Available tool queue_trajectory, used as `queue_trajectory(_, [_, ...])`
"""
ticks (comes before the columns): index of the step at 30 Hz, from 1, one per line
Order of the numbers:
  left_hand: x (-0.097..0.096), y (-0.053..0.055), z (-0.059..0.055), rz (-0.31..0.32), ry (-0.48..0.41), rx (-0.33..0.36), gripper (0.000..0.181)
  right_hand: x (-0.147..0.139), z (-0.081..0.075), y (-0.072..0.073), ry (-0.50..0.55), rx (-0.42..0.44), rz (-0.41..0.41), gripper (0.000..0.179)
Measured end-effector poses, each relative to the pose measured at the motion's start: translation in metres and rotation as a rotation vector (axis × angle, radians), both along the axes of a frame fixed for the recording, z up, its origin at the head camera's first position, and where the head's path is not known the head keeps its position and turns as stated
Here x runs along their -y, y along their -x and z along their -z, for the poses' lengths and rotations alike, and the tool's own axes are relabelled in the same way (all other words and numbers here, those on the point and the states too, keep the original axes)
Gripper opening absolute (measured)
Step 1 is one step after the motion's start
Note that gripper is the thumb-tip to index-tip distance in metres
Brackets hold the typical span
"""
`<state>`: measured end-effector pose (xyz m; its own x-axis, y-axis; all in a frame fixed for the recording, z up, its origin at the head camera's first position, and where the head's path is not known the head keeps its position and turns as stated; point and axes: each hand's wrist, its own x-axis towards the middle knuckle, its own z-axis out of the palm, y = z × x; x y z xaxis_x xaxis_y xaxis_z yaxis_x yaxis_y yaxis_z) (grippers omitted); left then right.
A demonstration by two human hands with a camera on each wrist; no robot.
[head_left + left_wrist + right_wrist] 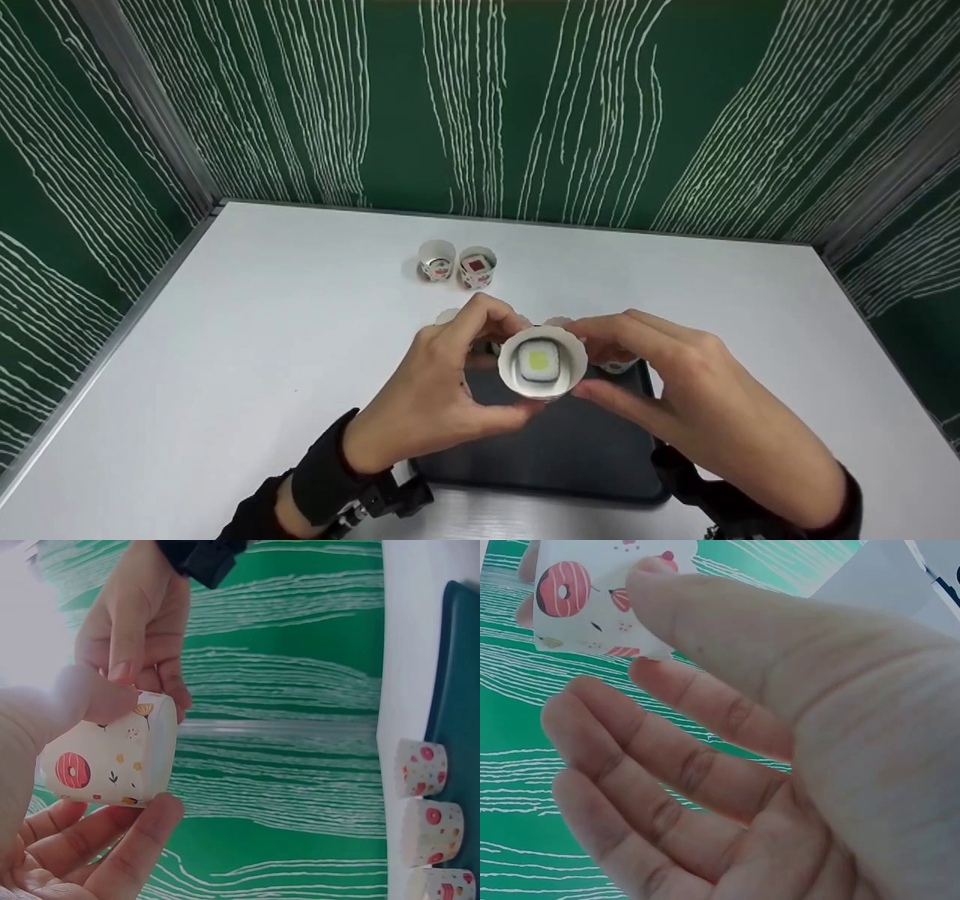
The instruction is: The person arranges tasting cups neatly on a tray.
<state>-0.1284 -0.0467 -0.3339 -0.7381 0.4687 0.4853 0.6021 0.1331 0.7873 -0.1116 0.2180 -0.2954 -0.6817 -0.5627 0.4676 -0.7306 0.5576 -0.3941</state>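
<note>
A paper baking cup [574,364] is held up above the dark tray [555,457], its scalloped mouth facing the head camera. Inside lies a white rounded block [550,373] with a yellow-green square on top. My left hand [442,390] grips the cup between thumb and fingers; the left wrist view shows the cup's doughnut-printed wall [112,765]. From the other side my right hand [690,382] pinches it near the rim with thumb and index finger. In the right wrist view the other right fingers [682,765] extend away from the cup.
Two more printed cups stand at the back of the white table [300,300]: a left cup [437,271] and a right cup [478,279] containing a red-marked block [475,265]. Further cups [433,831] line the tray's far edge, mostly hidden behind my hands in the head view.
</note>
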Motion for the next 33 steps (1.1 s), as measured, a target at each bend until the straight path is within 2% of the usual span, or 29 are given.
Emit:
queue_trajectory(4, [0.0000,-0.0007,0.0001,0.017,-0.022,0.032,0.052,0.0010,0.0003,0.0000,0.003,0.022,-0.005,0.061])
queue_trajectory(13, [0.0003,-0.0018,0.0011,0.037,-0.027,0.017,0.049,0.0012,0.0007,-0.0003,0.002,0.036,-0.008,0.065])
queue_trajectory(24, [0.0010,-0.0024,0.0015,0.029,-0.020,0.004,0.049,0.0007,0.0003,0.0010,0.035,0.065,-0.033,0.067])
queue_trajectory(33, [0.0011,-0.0028,0.0012,0.033,-0.065,0.027,0.045,0.0011,0.0003,0.0018,0.033,0.087,-0.014,0.077])
